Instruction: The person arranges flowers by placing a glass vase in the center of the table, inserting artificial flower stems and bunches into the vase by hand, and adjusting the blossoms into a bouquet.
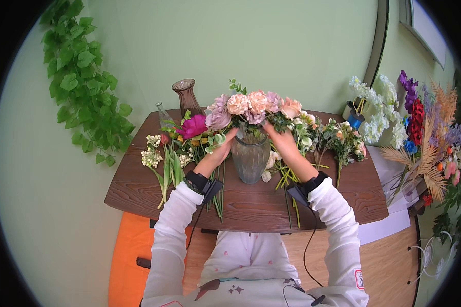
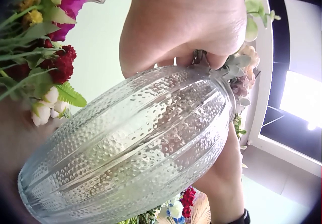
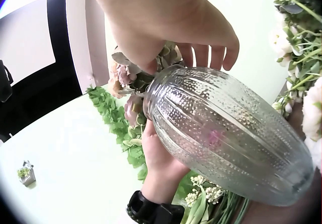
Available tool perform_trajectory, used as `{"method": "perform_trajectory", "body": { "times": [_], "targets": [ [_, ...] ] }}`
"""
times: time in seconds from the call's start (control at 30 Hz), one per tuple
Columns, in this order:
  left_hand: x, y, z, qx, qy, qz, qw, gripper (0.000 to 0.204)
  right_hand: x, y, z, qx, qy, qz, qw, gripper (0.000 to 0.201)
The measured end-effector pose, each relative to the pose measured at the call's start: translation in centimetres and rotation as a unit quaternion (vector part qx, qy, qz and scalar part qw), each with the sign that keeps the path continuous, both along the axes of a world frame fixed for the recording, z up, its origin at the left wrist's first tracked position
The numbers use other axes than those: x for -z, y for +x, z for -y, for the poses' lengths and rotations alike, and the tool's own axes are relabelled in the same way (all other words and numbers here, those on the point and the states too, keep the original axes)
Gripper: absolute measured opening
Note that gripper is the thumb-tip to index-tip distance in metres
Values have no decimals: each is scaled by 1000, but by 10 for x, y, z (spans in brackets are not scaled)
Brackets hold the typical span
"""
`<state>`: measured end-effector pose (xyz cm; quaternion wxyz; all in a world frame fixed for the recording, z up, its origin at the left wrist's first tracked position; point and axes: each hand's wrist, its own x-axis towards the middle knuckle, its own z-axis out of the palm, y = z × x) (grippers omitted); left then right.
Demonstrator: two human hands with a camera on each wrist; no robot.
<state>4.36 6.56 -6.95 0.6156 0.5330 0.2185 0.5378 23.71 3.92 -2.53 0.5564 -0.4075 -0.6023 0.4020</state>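
A ribbed clear glass vase (image 1: 251, 161) stands upright near the table's middle, holding a bouquet (image 1: 256, 105) of pink, peach and mauve flowers. My left hand (image 1: 223, 151) is at the left of its neck; in the left wrist view that hand (image 2: 183, 22) curves round the upper glass (image 2: 136, 143), fingers partly behind it. On the other side my right hand (image 1: 286, 146) reaches to the neck and lowest blooms. The right wrist view has the right hand's (image 3: 171, 17) fingers bent behind the glass (image 3: 226, 133), its thumb by the rim among the flowers.
Loose stems with white berries (image 1: 151, 156) and a magenta flower (image 1: 192, 127) lie left on the table (image 1: 138, 189). A brown vase (image 1: 187, 97) and a small bottle (image 1: 163, 116) stand behind. More stems (image 1: 340, 140) lie right, near a blue tape roll (image 1: 354, 120).
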Motion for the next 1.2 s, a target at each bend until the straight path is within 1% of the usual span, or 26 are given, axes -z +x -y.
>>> {"method": "perform_trajectory", "body": {
  "times": [0.03,0.07,0.13,0.17,0.2,0.23,0.27,0.3,0.37,0.4,0.43,0.47,0.53,0.57,0.6,0.67,0.7,0.73,0.8,0.83,0.87,0.9,0.93,1.0,1.13,1.2],
  "targets": [
    [-2,1,2,0,0,0,1000,51,2,2,-1,1,-4,44,999,46],
    [-3,2,5,-5,0,0,1000,54,4,3,-1,1,-3,44,999,46],
    [-7,3,10,-9,-1,0,1000,56,9,6,1,26,8,119,993,50],
    [-10,5,14,-17,-13,-13,1000,55,7,10,4,6,14,158,987,52],
    [-12,5,16,-25,-26,-27,999,54,6,14,5,7,14,158,987,52],
    [-9,5,13,-25,-26,-26,999,54,5,20,6,-23,43,247,968,50],
    [-6,4,10,-23,-16,-26,999,53,5,26,6,-53,71,332,939,49],
    [-3,3,8,-21,-7,-24,999,52,7,32,6,-52,71,333,939,49],
    [-5,6,10,-34,0,-16,999,51,15,45,10,-104,-3,181,978,42],
    [-6,8,11,-47,8,-9,999,50,18,49,11,-128,-39,101,986,42],
    [-6,8,11,-46,9,-8,999,50,4,50,19,-133,-60,168,975,45],
    [-6,7,11,-42,5,-12,999,49,4,52,19,-131,-59,169,975,45],
    [-5,5,11,-35,1,-16,999,48,12,63,16,-79,-74,223,969,46],
    [-4,4,11,-24,-11,-14,1000,47,24,66,8,-94,-29,193,976,40],
    [-3,4,11,-12,-24,-11,1000,47,34,74,5,-91,-27,194,976,40],
    [-3,2,12,-5,-27,-12,1000,47,23,75,21,-40,-59,134,988,34],
    [-3,2,14,0,-34,-13,999,47,41,88,7,-31,-30,149,988,31],
    [-3,2,15,1,-34,-13,999,47,55,97,-4,-30,-30,148,988,31],
    [-3,2,18,-35,-37,-57,997,44,71,112,-16,3,-66,101,993,27],
    [-4,2,19,-35,-36,-58,997,44,70,117,-15,14,-83,112,990,23],
    [-5,1,21,-33,0,-71,997,45,70,120,-15,14,-81,112,990,23],
    [-7,1,23,-30,36,-84,995,46,69,122,-14,29,-111,96,989,22],
    [-11,0,24,-30,37,-84,995,46,68,124,-12,44,-140,79,986,21],
    [-20,-1,27,-110,83,-203,969,47,66,125,-12,54,-148,72,985,21],
    [-25,5,28,-122,95,-197,968,46,61,123,-10,34,-163,91,982,24],
    [-19,6,26,-78,42,-132,987,46,62,121,-12,32,-160,106,981,25]
  ]
}}
